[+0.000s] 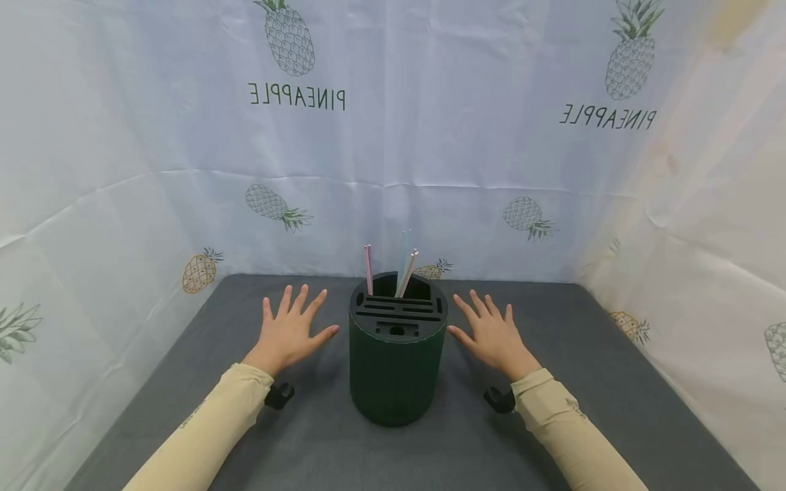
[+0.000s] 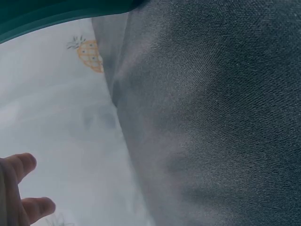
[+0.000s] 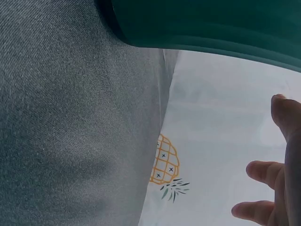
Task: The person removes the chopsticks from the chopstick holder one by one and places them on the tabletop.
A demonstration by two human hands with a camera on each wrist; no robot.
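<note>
Dk green round holder (image 1: 396,378) stands upright on the gray surface (image 1: 319,450), btwn the 2 hands. L hand (image 1: 285,337): grip spread wide, fingers straight, back of hand up, thumb tip just beside holder. R hand (image 1: 494,341): grip also spread wide, thumb tip v. close to holder's R side; can't tell if touching. Also can't tell if either hand rests on surface or is above it.

Holder top is blk w/ long narrow slots toward front, big opening at back. Thin sticks stand up at the back: pink sticks (image 1: 368,269) on L, pale blue sticks (image 1: 403,252) & beige sticks (image 1: 408,273) near middle, beige leaning R.

Wrist cams: holder's green side runs across top of both views, w/ only part of each hand in frame.

Sleeves (image 1: 202,436) pale yellow, blk wrist mount (image 1: 281,395) by each cuff. Behind & at both sides: white curtain (image 1: 430,157), pineapple prints, mirrored word PINEAPPLE (image 1: 297,95).
</note>
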